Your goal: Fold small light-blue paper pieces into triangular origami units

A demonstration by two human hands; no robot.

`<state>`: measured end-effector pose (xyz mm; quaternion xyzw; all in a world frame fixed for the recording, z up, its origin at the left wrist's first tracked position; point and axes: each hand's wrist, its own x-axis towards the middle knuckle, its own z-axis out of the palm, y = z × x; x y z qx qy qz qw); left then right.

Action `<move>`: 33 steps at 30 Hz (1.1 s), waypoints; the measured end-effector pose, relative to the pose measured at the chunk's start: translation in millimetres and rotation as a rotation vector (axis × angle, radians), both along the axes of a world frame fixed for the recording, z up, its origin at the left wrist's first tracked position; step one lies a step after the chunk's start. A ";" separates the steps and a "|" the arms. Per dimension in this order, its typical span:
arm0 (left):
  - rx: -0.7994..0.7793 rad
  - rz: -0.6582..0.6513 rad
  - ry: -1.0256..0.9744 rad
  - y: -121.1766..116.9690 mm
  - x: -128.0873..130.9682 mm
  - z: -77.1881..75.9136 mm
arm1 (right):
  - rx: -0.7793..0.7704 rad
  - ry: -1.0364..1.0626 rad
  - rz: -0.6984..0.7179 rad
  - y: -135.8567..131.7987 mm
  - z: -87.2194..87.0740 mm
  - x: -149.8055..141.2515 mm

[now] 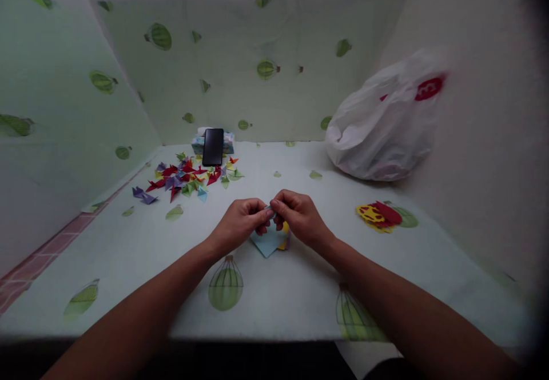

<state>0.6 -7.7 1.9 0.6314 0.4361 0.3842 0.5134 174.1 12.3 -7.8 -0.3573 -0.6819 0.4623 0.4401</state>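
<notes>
My left hand [241, 221] and my right hand [298, 215] meet over the middle of the table, fingers pinched together on a small piece of light blue paper [269, 211]. Under the hands lies a small stack of paper squares [268, 244], light blue on top with yellow and purple edges showing. A pile of folded paper triangles [185, 179] in red, purple, green and blue lies at the far left.
A black phone [213, 146] leans upright against a small patterned box behind the pile. A white plastic bag [384, 126] sits at the back right. Red and yellow paper pieces [377, 215] lie at the right. The table [171, 288] has a balloon-patterned cover, with walls around.
</notes>
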 end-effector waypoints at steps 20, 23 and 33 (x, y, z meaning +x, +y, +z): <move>-0.003 0.065 -0.024 -1.5 7.3 -1.7 | -0.001 0.016 -0.012 0.4 -5.0 -2.2; 0.012 0.071 0.039 -3.8 8.5 -1.5 | 0.063 -0.050 -0.103 -2.8 -4.2 -2.4; 0.210 0.144 0.217 -9.2 8.2 0.3 | 0.072 -0.004 -0.137 -4.4 0.1 -2.6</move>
